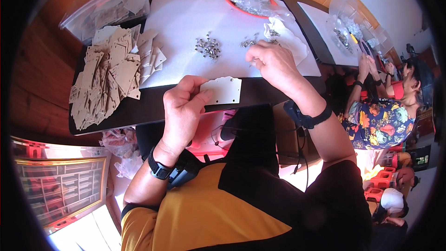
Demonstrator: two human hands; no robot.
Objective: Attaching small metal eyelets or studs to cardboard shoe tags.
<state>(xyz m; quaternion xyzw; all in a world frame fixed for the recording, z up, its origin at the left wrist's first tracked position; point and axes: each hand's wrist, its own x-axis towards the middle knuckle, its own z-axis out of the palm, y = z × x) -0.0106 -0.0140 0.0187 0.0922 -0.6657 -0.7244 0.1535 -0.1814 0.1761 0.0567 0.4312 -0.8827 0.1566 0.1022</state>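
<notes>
My left hand (185, 104) pinches a small white card (225, 90) by its left end, at the table's near edge. The card has a wavy upper edge and several small dark holes or studs near its rim. Above the white sheet, my right hand (272, 60) is closed with its fingertips together; whatever is between them is too small or hidden. Just beyond the right fingertips lie loose shiny metal bits (249, 42). A larger heap of small metal pieces (207, 48) is on the sheet farther left, beyond the card.
A pile of beige cards (109, 72) covers the table's left end, beside a clear plastic bag (116, 7) of more cards. At the back stands a red-orange tray (253, 13) with plastic bags. Crumpled white wrapping (290, 42) lies right. Another person (378, 116) works at the neighbouring table.
</notes>
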